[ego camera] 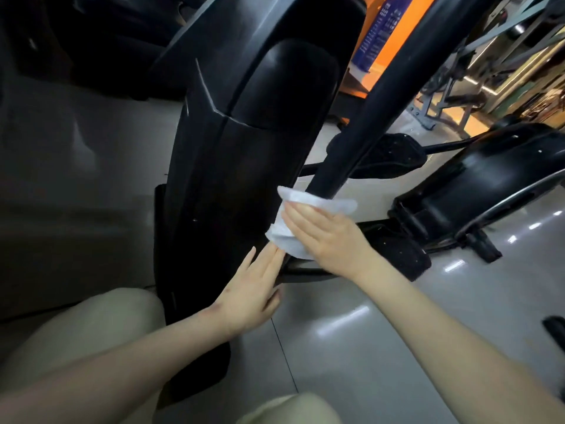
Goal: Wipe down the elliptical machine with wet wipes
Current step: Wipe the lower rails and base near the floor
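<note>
The black elliptical machine (232,166) filled the centre of the frame, its tall glossy housing running from the top middle down toward the lower left. A thick black tube (367,111) slanted from the upper right down to the middle, ending beside the housing.

The white wet wipe (308,199) lay at the lower end of that tube, just right of centre, folded around it and hanging down along the housing's edge. The right hand (324,237) lay flat over the wipe, its fingers (298,214) straight and close together, pressing the cloth against the machine; the thumb could not be made out. The left hand (250,295), lower and to the left, rested against the housing with its fingers (269,261) straight and narrowly spread, holding nothing, the tips touching the bottom edge of the wipe.

Two black pedals showed right of the tube: one pedal (388,157) above the right hand, a second pedal (397,252) below and right of it. A rounded black cover (489,179) sat at the right edge. The grey floor (351,332) shone with reflected light. The person's knees in pale fabric showed at the lower left (101,316) and at the bottom centre (287,408). An orange wall with a blue sign (385,29) stood at the top, with blurred metal frames in the upper right corner.
</note>
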